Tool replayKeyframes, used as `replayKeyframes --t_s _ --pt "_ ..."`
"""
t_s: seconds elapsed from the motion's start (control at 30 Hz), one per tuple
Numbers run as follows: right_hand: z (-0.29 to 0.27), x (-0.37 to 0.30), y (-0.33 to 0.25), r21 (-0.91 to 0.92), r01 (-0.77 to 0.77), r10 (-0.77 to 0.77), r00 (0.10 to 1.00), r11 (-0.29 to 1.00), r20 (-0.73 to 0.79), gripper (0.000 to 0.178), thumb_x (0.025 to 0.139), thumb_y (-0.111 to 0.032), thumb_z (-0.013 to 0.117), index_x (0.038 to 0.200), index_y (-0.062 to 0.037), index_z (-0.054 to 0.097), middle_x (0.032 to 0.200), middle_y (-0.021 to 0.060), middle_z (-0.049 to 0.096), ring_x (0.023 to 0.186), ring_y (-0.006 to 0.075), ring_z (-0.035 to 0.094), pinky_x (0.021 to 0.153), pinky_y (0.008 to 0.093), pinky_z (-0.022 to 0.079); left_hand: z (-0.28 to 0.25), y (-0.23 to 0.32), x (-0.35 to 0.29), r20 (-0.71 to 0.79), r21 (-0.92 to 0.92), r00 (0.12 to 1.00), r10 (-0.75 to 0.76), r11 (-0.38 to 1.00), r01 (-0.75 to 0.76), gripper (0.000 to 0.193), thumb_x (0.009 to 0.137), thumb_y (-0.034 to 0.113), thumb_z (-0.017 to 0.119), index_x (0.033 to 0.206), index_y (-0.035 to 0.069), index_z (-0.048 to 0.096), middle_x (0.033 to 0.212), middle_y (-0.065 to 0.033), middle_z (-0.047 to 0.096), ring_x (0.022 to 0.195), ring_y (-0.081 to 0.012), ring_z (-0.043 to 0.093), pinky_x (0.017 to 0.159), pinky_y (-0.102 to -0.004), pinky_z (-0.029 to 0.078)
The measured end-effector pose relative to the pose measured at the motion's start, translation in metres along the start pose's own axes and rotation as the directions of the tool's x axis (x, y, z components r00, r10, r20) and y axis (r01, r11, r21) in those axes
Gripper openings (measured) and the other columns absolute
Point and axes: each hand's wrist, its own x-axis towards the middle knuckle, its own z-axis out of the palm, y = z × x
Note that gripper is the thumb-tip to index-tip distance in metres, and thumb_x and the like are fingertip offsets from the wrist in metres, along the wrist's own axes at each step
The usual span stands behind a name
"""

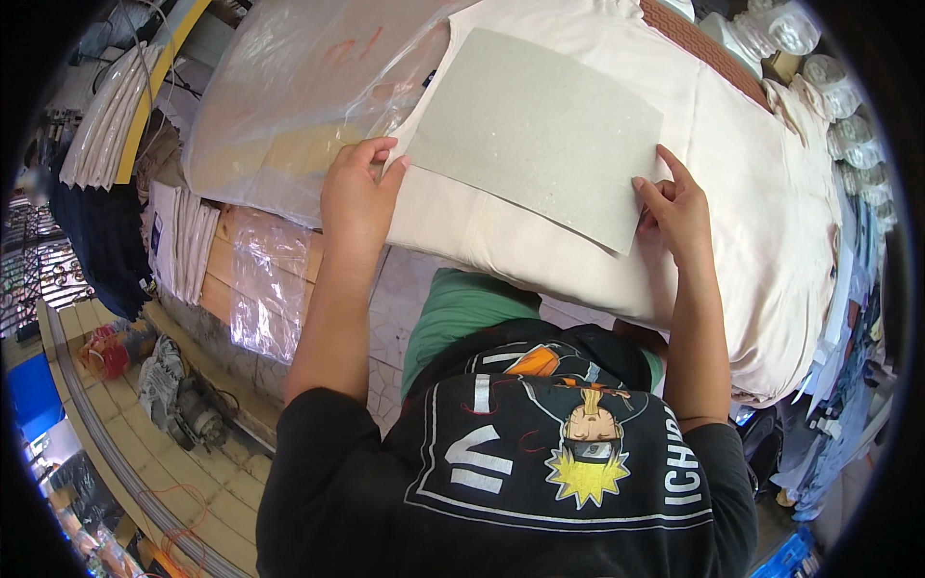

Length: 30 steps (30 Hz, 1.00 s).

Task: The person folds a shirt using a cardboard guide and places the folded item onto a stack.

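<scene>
A flat grey cardboard sheet [540, 130] lies tilted on a cream-coloured garment [752, 202] spread over the work surface. My left hand [361, 193] is beside the sheet's near left corner, thumb and index finger apart, the thumb tip close to the edge. At the right edge, my right hand [677, 207] has its thumb over the sheet and the index finger stretched along the side. The other right fingers curl below that edge and are partly hidden. Clear plastic film [299, 106] covers pale material to the left of the garment.
Folded, bagged garments [111, 116] are stacked at the far left. A plastic bag [270, 279] lies on a wooden bench beside my left forearm. Below it stands a motor [198, 414]. Several clear plastic-wrapped rolls [853, 140] and blue cloths [848, 337] line the right side.
</scene>
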Motion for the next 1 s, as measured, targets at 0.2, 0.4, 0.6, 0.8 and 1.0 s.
replayKeyframes --t_s 0.2,0.4,0.6,0.8,1.0 --pt "0.003 0.002 0.003 0.016 0.015 -0.015 1.000 1.000 0.000 0.061 0.082 -0.012 0.065 0.134 0.0047 0.038 0.056 0.0028 0.054 0.044 0.0097 0.051 0.042 0.0236 0.040 0.013 0.006 -0.002 -0.121 0.134 0.940 0.319 0.943 -0.303 0.027 0.079 0.016 0.067 0.105 0.008 0.063 0.103 -0.0106 0.059 0.096 -0.0278 0.055 0.085 -0.0376 0.044" --pt "0.001 0.002 -0.002 -0.057 0.021 -0.021 1.000 0.998 -0.003 0.061 0.080 -0.014 0.066 0.133 0.0042 0.040 0.056 0.0036 0.056 0.045 0.0093 0.052 0.044 0.0237 0.041 0.062 0.054 0.012 0.068 0.089 0.800 0.596 0.795 -0.600 0.046 0.086 0.029 0.061 0.123 0.003 0.052 0.131 -0.0166 0.046 0.126 -0.0336 0.037 0.104 -0.0414 0.031" --pt "-0.002 0.004 0.005 -0.080 0.010 -0.011 1.000 0.997 -0.011 0.061 0.080 -0.016 0.066 0.132 0.0040 0.042 0.058 0.0055 0.059 0.045 0.0096 0.053 0.046 0.0235 0.043 0.108 0.075 0.035 0.230 0.191 0.823 0.520 0.805 -0.562 0.066 0.091 0.049 0.045 0.139 0.005 0.035 0.146 -0.0211 0.024 0.138 -0.0394 0.011 0.110 -0.0530 0.012" --pt "-0.005 0.002 -0.007 -0.108 -0.050 0.049 0.999 0.993 -0.009 0.056 0.081 -0.016 0.065 0.130 0.0044 0.046 0.059 0.0063 0.062 0.047 0.0105 0.057 0.049 0.0233 0.045 0.116 0.065 0.033 0.255 0.292 0.831 0.494 0.780 -0.554 0.069 0.091 0.054 0.040 0.141 0.008 0.031 0.148 -0.0205 0.020 0.139 -0.0387 0.009 0.110 -0.0537 0.006" --pt "-0.007 0.005 -0.004 -0.076 -0.029 0.031 0.999 0.997 0.017 0.053 0.081 -0.013 0.064 0.129 0.0048 0.047 0.060 0.0068 0.063 0.048 0.0112 0.059 0.049 0.0234 0.046 0.113 0.067 0.033 0.266 0.290 0.838 0.476 0.790 -0.541 0.068 0.092 0.054 0.039 0.142 0.009 0.031 0.148 -0.0208 0.020 0.139 -0.0387 0.008 0.110 -0.0537 0.006"
